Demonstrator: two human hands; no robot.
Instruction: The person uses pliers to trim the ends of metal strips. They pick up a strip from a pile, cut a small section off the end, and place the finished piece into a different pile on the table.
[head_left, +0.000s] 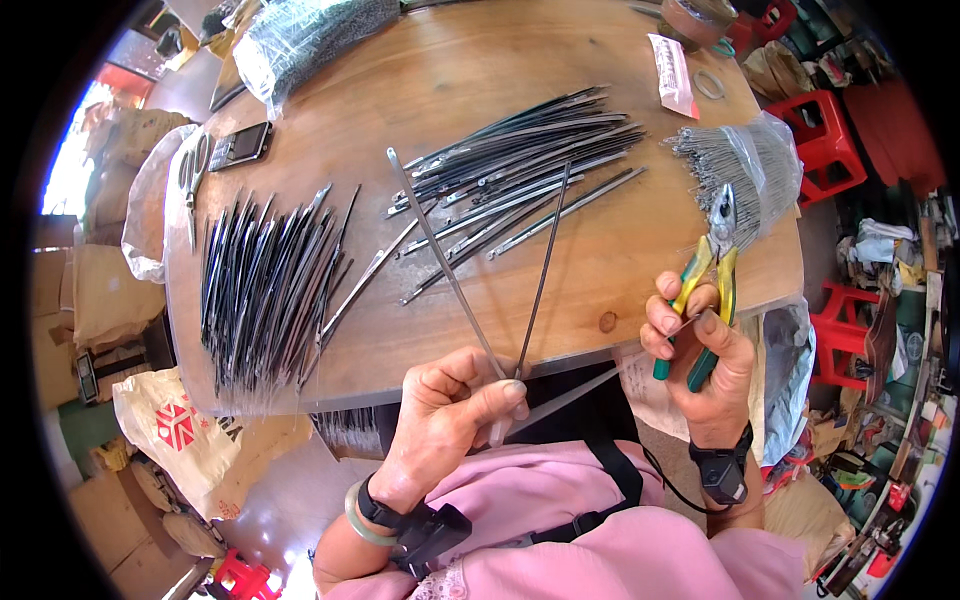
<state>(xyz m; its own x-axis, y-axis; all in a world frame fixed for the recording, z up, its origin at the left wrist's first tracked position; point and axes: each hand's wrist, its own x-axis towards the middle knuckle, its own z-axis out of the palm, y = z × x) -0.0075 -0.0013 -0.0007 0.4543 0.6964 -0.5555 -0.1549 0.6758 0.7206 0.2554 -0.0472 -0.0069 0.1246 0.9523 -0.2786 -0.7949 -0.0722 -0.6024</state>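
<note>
Just in front of the table's near edge, my left hand [455, 405] is closed, thumb against fingers. It pinches the lower ends of two thin dark metal strips [440, 250], which spread upward in a V. A pale, blurred band [565, 400] runs from this hand toward the right; what it is I cannot tell. My right hand [710, 370] is wrapped round pliers [722, 240] with yellow and green handles, their jaws pointing up. Between the two hands there is a wide gap. Past the strips, a loose pile of similar strips [520, 170] lies on the table.
The wooden table [600, 280] also bears another strip bundle [270, 290] on the left, scissors [192, 185], a phone [240, 146] and a plastic-wrapped bundle [310, 45]. At its right lies a bagged bundle of thin wires [745, 180]. Red stools [825, 140] stand beyond.
</note>
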